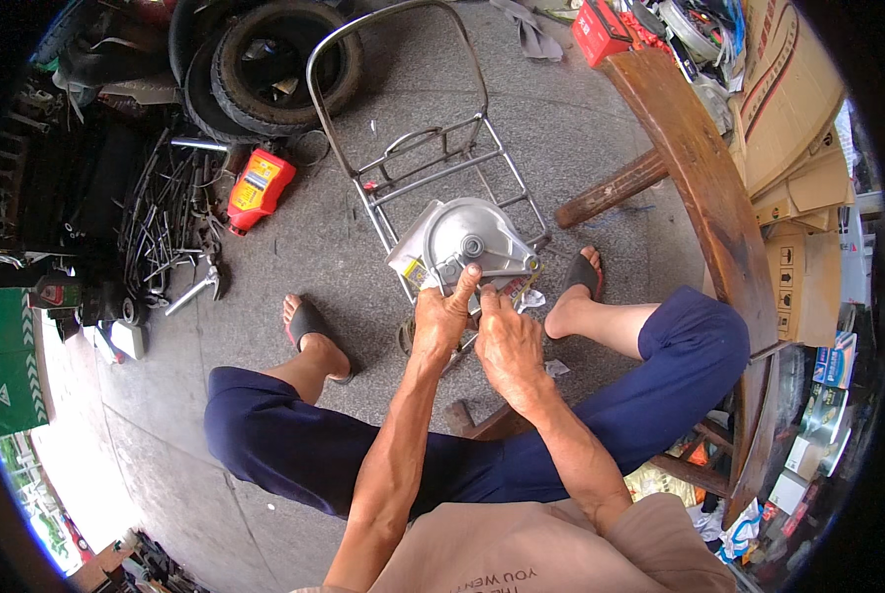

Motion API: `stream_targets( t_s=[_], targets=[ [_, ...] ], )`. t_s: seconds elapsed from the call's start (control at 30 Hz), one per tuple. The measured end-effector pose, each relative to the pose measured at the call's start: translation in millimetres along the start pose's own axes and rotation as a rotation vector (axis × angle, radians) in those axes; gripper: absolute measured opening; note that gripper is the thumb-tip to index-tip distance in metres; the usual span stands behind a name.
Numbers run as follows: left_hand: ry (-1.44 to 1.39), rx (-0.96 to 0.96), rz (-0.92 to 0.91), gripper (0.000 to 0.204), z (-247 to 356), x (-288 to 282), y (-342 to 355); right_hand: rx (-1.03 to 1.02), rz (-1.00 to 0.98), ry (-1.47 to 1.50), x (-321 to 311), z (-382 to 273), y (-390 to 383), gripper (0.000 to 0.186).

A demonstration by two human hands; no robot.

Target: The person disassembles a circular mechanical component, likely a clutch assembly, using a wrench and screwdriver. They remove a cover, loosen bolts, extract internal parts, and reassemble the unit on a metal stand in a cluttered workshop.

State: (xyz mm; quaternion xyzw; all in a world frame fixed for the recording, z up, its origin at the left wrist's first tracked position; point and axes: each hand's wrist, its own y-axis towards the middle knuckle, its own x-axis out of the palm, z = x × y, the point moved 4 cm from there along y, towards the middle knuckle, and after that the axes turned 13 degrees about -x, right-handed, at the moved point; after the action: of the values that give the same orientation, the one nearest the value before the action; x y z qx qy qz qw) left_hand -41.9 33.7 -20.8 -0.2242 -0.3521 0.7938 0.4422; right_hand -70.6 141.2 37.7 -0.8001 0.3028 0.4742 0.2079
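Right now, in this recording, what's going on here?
A seated person works with both bare hands at a round silver metal disc-shaped part with a central hub. The left hand has its thumb on the part's face; the right hand is at its near edge. The part sits over a silver tubular metal frame; whether it rests on it is hidden.

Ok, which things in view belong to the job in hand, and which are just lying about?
Likely in the job:
round silver metal plate, with the left hand and right hand at its near edge
silver tubular metal frame beneath it, apparently a support

Apparently lying about:
red plastic bottle with yellow label
black rubber tires
brown cardboard
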Motion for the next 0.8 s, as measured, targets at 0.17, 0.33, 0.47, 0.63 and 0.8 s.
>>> stream_targets(
  t_s=[0.17,0.33,0.47,0.63,0.8],
  targets=[
    [0.041,0.078,0.083,0.069,-16,0,17,0.004,0.061,0.062,8,5,-3,0.035],
    [0.101,0.124,0.142,0.075,-18,-1,20,0.001,0.086,0.088,12,11,-4,0.031],
    [0.155,0.134,0.179,0.078,-19,-2,22,-0.015,0.132,0.102,17,15,-7,0.029],
    [0.175,0.102,0.197,0.079,-22,-4,27,-0.038,0.171,0.139,24,25,-8,0.026],
    [0.197,0.127,0.207,0.078,-21,-6,27,-0.033,0.188,0.161,25,25,-10,0.026]
  ],
)
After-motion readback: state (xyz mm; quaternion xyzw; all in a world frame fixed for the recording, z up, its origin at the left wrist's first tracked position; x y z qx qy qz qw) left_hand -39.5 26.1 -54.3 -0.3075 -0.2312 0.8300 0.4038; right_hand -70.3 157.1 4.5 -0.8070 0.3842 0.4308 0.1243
